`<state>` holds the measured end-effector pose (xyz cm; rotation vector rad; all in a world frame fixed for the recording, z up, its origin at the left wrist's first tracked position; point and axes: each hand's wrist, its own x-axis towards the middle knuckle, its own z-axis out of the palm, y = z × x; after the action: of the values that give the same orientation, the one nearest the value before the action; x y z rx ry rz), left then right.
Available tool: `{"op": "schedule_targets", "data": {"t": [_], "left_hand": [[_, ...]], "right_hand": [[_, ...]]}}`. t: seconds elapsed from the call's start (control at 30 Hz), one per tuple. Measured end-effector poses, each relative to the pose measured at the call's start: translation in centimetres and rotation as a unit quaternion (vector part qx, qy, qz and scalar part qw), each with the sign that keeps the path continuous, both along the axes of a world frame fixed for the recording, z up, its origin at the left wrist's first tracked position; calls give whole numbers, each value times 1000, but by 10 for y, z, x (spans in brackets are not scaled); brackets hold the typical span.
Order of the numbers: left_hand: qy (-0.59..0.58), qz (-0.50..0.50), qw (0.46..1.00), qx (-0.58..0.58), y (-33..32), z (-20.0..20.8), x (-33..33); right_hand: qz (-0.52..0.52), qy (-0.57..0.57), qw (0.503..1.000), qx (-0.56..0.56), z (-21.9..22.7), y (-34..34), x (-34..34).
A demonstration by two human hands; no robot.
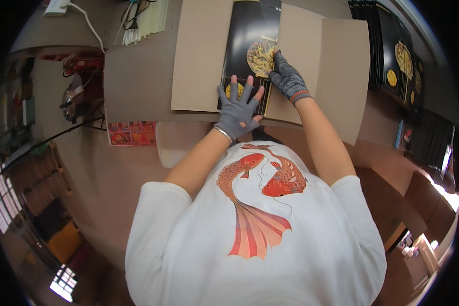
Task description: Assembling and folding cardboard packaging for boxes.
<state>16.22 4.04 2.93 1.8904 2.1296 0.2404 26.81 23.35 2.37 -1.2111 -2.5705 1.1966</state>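
A long black printed panel with round gold patterns lies on an unfolded piece of brown cardboard. Whether the panel is a single sheet or a flattened box, I cannot tell. My left hand, in a grey glove with bare fingertips, rests on the panel's near end with its fingers spread. At the panel's right edge lies my right hand, in a dark grey knit glove with an orange cuff. Its fingers are stretched along that edge, the thumb apart from them.
Several similar black panels stand stacked at the far right. Pale strips and a dark cable lie at the far left, near a white power strip. Red printed sheets show below the table's front edge.
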Motion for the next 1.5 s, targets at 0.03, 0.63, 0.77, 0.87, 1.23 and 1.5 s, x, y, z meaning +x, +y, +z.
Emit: {"op": "schedule_targets", "data": {"t": [0.03, 0.63, 0.77, 0.87, 1.23, 1.5], "left_hand": [[24, -6, 1000, -9, -2, -4, -2], [55, -31, 998, -12, -11, -14, 7], [57, -23, 998, 17, -12, -20, 12], [43, -26, 998, 27, -10, -21, 12], [23, -7, 1000, 3, -9, -21, 11], [-22, 13, 996, 84, -10, -32, 11]], "right_hand": [[6, -69, 998, 11, 13, 0, -9], [94, -125, 984, 83, 7, -1, -14], [109, -141, 982, 65, 16, 0, -18], [115, -147, 980, 65, 12, 3, -15], [139, -244, 959, 27, 49, 6, -31], [289, -12, 923, 253, 28, -22, -106]]}}
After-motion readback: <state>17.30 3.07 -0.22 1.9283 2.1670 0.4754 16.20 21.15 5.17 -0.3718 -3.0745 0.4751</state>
